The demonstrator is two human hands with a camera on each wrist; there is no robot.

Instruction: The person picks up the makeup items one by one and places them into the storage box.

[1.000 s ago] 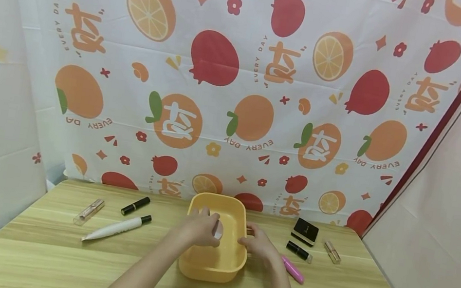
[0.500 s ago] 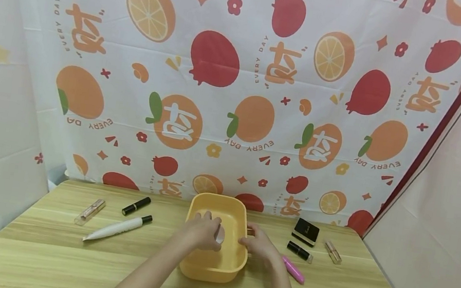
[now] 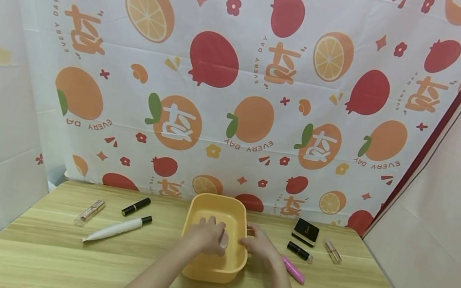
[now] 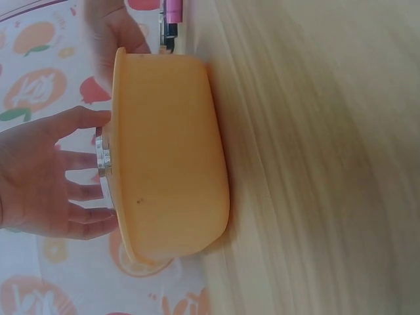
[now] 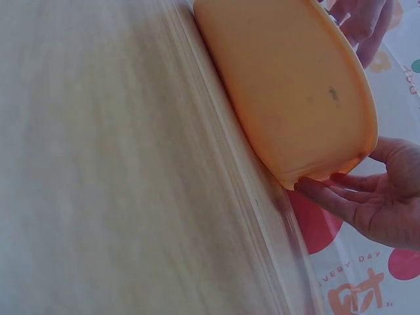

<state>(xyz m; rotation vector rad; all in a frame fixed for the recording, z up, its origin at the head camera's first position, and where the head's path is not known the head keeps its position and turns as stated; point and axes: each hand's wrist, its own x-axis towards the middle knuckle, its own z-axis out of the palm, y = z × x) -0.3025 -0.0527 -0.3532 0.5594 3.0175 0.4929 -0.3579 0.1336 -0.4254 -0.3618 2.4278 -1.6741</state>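
A yellow plastic bin (image 3: 212,274) with rounded corners stands upright on the table, its open top facing up. My left hand (image 3: 207,237) reaches over it and grips a pale, round, flat object (image 3: 224,239) between thumb and fingers. In the left wrist view this object shows a shiny silver edge (image 4: 102,154), level with the rim; I cannot tell what kind it is. My right hand (image 3: 260,244) holds the bin's right side, thumb at the rim and fingers against the outer wall, as the right wrist view shows the hand (image 5: 387,197) too.
To the left lie a clear-cased tube (image 3: 90,213), a black tube (image 3: 136,206) and a white tube with black cap (image 3: 117,229). A black box (image 3: 305,232), black tube (image 3: 299,251), pink tube (image 3: 293,270) and small clear-and-gold tube (image 3: 333,252) lie right. Printed cloth (image 3: 234,115) hangs behind.
My left hand has shifted slightly right and toward me over the bin, with the pale round object still in its grip. The right hand and the bin have stayed put.
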